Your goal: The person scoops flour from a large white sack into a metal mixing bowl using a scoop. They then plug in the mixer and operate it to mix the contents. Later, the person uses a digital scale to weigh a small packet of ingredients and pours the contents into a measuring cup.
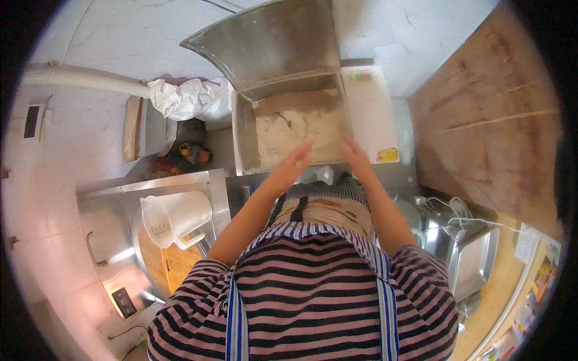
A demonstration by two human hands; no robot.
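Before me stands a deep metal bin (246,135), its metal lid (280,45) raised at the back. Pale, flour-like powder (289,140) covers the bottom, heaped unevenly. A small dark curved mark or object (284,119) shows on the powder; I cannot tell which. Over the bin's near edge is my left hand (297,159), blurred, its fingers stretched out and holding nothing. My right hand (356,154) is level with it near the bin's right wall, also blurred and without anything visible in it. A gap separates the two hands.
Left, a translucent plastic measuring jug (178,219) lies on a round wooden board (158,257) over a stainless steel counter (99,216). A white plastic bag (189,97) is beside the bin. Right are a white panel (370,113), a large wooden board (487,104) and a metal tray (472,266).
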